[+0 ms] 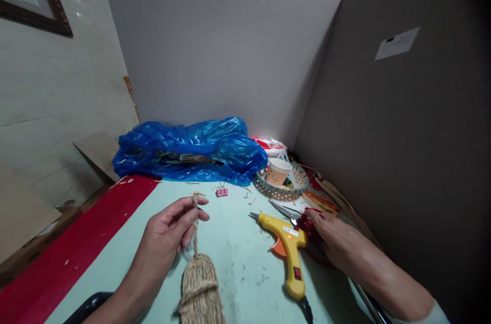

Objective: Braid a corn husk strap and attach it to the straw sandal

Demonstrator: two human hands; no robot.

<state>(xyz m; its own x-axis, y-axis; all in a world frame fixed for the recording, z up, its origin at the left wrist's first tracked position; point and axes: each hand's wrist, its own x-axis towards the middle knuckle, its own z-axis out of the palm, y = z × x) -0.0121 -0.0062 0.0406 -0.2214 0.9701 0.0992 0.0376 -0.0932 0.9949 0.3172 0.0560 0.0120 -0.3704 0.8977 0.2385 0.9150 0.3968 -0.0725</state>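
Beyond the hands (171,227) (326,229), cup (277,174) in basket (276,192)

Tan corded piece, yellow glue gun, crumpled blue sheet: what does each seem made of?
Tan corded piece: probably matte plant fibre; coarse twisted strands show.
Yellow glue gun: likely moulded plastic; smooth, evenly coloured body.
Crumpled blue sheet: apparently thin plastic film; glossy highlights, creases.

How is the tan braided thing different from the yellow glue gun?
The braided thing is tan and ropy; the glue gun is yellow with an orange trigger. The braided thing is pinched by its cord; the glue gun lies on the table. Both narrow at one end.
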